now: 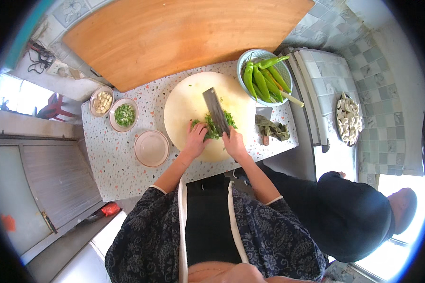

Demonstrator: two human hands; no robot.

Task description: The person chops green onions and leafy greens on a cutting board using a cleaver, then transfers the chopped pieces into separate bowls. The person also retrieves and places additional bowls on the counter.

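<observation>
On a round cutting board (184, 95), my left hand (196, 138) presses on a bunch of leafy green herbs (211, 131). My right hand (234, 141) grips the handle of a cleaver (215, 108), whose dark blade points away from me and lies over the herbs. Some chopped green shows on the blade's right side. To the board's left stand an empty bowl (151, 148), a bowl of chopped green onion (124, 115) and a bowl of peeled garlic cloves (102, 102). A blue colander (246, 60) with long green peppers (264, 83) is at the board's upper right.
A crumpled dark green cloth (272, 128) lies right of the board, partly over a metal blade with a wooden handle. A large wooden board (187, 35) leans at the back. On the right are a plate of pale sliced food (349, 120) and another person (347, 215) in dark clothes.
</observation>
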